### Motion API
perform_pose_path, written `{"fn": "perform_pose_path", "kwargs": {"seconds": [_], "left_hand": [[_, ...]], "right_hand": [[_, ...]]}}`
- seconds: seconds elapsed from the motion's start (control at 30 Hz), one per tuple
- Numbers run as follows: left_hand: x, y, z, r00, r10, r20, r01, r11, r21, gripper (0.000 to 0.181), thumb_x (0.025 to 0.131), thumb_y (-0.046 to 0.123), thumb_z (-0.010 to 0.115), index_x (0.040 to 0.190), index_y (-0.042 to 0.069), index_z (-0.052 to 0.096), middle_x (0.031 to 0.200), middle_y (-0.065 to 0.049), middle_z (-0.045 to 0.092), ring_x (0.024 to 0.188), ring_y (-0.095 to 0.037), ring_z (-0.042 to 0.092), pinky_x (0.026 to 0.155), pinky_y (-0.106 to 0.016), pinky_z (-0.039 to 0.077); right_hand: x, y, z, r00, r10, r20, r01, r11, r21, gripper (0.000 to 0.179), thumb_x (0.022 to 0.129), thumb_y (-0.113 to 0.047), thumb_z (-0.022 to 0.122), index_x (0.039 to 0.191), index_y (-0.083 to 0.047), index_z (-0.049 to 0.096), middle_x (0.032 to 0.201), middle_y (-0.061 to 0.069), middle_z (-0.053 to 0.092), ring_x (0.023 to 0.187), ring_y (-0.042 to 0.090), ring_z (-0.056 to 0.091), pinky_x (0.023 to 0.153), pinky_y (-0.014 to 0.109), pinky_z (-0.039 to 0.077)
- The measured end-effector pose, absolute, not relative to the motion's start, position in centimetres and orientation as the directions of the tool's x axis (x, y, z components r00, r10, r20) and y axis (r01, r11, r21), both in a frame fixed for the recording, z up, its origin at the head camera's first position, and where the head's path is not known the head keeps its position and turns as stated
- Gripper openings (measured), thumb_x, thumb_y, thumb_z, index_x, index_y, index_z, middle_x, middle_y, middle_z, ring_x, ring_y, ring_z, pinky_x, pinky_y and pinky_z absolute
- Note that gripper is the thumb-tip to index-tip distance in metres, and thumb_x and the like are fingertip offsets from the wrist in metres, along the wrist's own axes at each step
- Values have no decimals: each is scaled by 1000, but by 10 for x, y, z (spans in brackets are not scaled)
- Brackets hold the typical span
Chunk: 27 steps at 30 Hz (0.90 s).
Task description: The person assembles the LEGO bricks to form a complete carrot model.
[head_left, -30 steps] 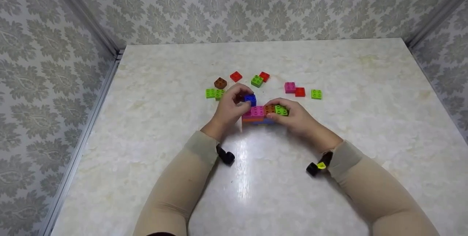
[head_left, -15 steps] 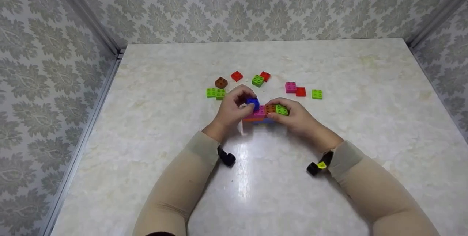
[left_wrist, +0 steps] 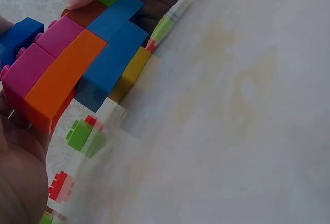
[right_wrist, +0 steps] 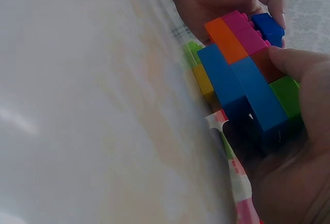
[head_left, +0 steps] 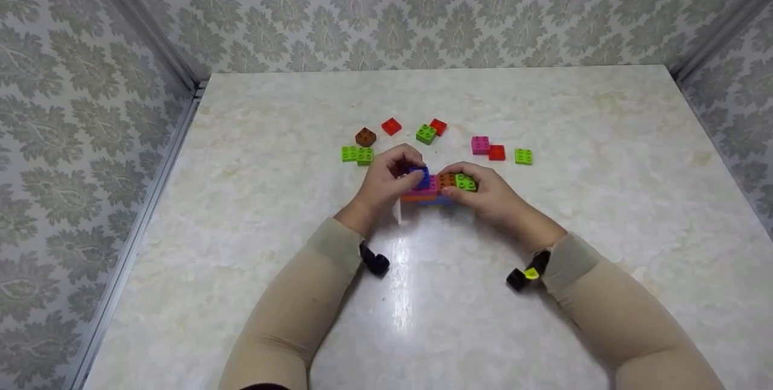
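Note:
A layered structure of toy building bricks stands in front of both hands. Pink bricks (left_wrist: 61, 36), a brown brick (head_left: 447, 181) and a green brick (head_left: 465, 182) form its top row. Beneath them come an orange brick (right_wrist: 227, 39) and blue bricks (left_wrist: 111, 64), with a yellow brick (left_wrist: 131, 74) at the bottom. Between thumb and fingers, my left hand (head_left: 384, 182) pinches a small blue brick (right_wrist: 269, 27) right at the pink studs. My right hand (head_left: 492, 194) grips the structure's right end, its thumb against the brown brick; the palm hides part of that end.
Loose bricks lie on the table (head_left: 272, 136) beyond the hands: light green ones (head_left: 356, 154), a brown one (head_left: 365, 137) and a red one (head_left: 391, 126) to the left. A green brick (head_left: 426, 133) is near the middle; a pink brick (head_left: 481, 145) lies further right. Patterned walls enclose the table.
My left hand has carried the blue brick slightly right and towards me, from the far left of the top row onto the pink bricks. My right hand keeps its hold.

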<state>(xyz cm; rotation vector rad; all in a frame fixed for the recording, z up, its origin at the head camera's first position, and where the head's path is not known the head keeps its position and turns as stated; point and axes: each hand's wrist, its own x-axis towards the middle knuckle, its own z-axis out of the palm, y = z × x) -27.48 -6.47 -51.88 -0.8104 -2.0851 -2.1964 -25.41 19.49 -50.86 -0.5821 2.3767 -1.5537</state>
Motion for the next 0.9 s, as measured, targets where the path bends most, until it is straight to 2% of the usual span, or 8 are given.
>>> {"fn": "perform_pose_path", "kwargs": {"seconds": [0.17,0.27,0.37,0.43,0.6,0.9], "left_hand": [[-275,-63,-521,-854,352,383,324,-215,921,2,99,-7,70,98,-6,69,100,6,68,93,-12,61,85,-22,54],[-276,-63,-521,-857,357,370,300,-238,924,13,98,-8,72,93,4,70,100,7,67,93,-11,63,86,-22,55],[-276,-63,-521,-864,371,340,264,-239,934,26,98,-8,74,91,18,73,101,7,67,94,-11,63,87,-23,55],[-277,-63,-520,-865,385,321,241,-240,940,31,98,-8,74,92,22,73,101,7,68,95,-11,63,88,-23,55],[-278,-66,-519,-860,423,285,200,-233,952,33,100,-11,70,95,21,72,105,7,69,99,-11,64,92,-23,55],[-279,-68,-516,-854,467,228,140,-215,967,31,104,-9,68,98,22,70,109,6,67,105,-13,62,94,-23,54]], "right_hand": [[-254,194,-509,-892,-452,29,-203,342,-917,34,108,-21,79,140,-10,74,138,9,76,126,16,65,111,22,47],[-254,194,-510,-890,-455,38,-211,337,-917,34,108,-19,79,140,-8,74,136,10,76,123,15,65,107,20,48],[-254,195,-510,-890,-455,39,-212,335,-918,33,108,-19,79,139,-8,74,135,9,76,122,15,66,106,21,49],[-254,195,-510,-889,-457,39,-214,338,-917,32,109,-20,78,138,-8,74,134,9,77,122,16,66,106,21,49],[-254,195,-508,-885,-464,23,-205,346,-916,30,109,-22,78,135,-8,74,131,9,78,123,17,66,109,22,48],[-254,194,-509,-890,-456,8,-192,360,-913,30,109,-25,78,134,-9,73,135,9,77,128,19,64,119,33,43]]}}
